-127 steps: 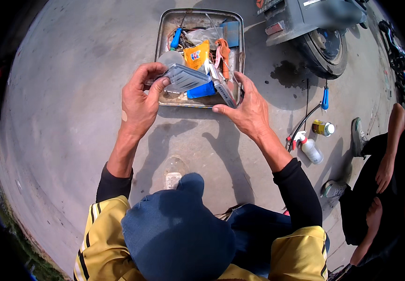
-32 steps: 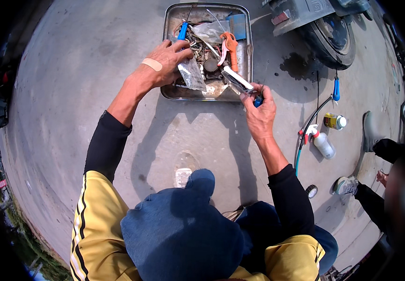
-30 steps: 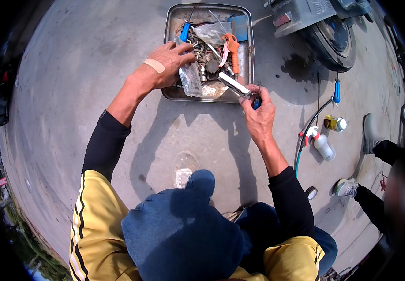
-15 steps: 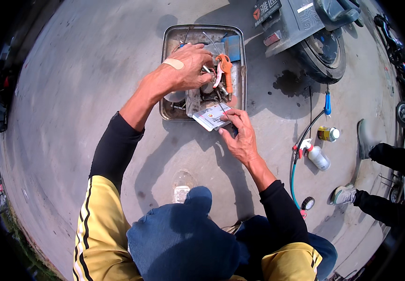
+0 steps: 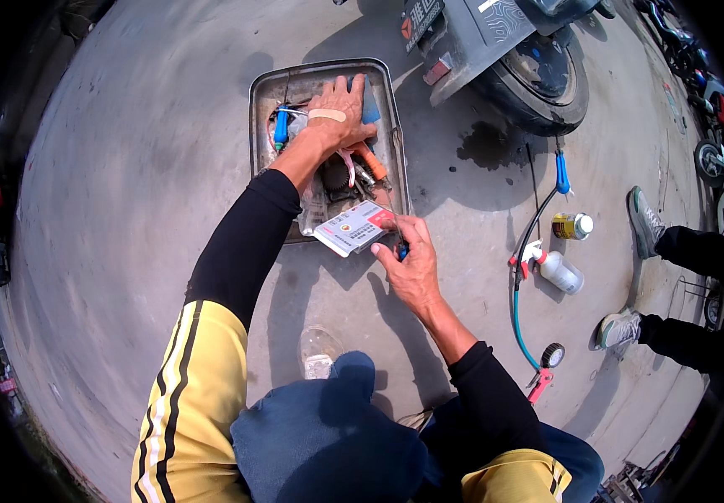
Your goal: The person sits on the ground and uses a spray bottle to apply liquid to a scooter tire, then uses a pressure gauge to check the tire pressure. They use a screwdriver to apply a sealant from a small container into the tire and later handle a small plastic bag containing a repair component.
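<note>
My left hand (image 5: 341,116), with a plaster on its back, reaches down into the metal tray (image 5: 403,168); its fingers are stretched and spread over the far contents, and what lies under the palm is hidden. Beside that wrist is a blue-handled tool (image 5: 281,127). An orange tool (image 5: 369,159) sticks out from below the hand, next to greasy metal parts (image 5: 337,178). At the tray's near edge my right hand (image 5: 416,264) grips a flat white-and-red packet (image 5: 349,229) between thumb and fingers. A thin tool with a dark blue handle (image 5: 403,250) is also in that hand, partly covered.
A scooter's rear wheel (image 5: 538,84) stands at the far right. Right of me lie a hose with a gauge (image 5: 552,355), a spray bottle (image 5: 561,272) and a yellow can (image 5: 572,226). Another person's shoes (image 5: 619,329) are farther right. A clear plastic cup (image 5: 320,342) lies nearer me.
My left hand has moved farther into the tray and its fingers have spread. The right hand still holds the packet. The whole view has shifted slightly.
</note>
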Tool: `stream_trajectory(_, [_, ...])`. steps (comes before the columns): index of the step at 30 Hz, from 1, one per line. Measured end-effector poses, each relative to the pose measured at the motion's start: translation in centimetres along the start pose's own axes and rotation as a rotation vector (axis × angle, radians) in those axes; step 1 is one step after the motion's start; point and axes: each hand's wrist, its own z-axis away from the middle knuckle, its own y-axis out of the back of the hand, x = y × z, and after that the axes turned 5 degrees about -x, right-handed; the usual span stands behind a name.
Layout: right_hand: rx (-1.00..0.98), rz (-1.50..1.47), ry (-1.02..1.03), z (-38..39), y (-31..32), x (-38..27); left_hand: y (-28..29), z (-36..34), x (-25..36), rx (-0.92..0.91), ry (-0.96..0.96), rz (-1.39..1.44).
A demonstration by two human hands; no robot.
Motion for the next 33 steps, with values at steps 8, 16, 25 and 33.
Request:
stream_trajectory(8, [-0.025, 0.040, 0.014, -0.6, -0.5, 1.2, 2.7, 4.2, -8.0, -0.016, 0.220, 0.447])
stream_trajectory(16, [-0.051, 0.114, 0.061, -0.5, -0.6, 0.6, 5.6, 6.7, -6.9, -0.008, 0.260, 0.229])
stream_trajectory(25, [-0.060, 0.135, 0.112, -0.2, -0.5, 0.7, 1.9, 1.1, -7.5, -0.049, -0.171, 0.103])
stream_trajectory(33, [-0.090, 0.163, 0.155, -0.4, -1.0, 0.0, 1.1, 2.3, -9.5, 0.002, -0.227, -0.162])
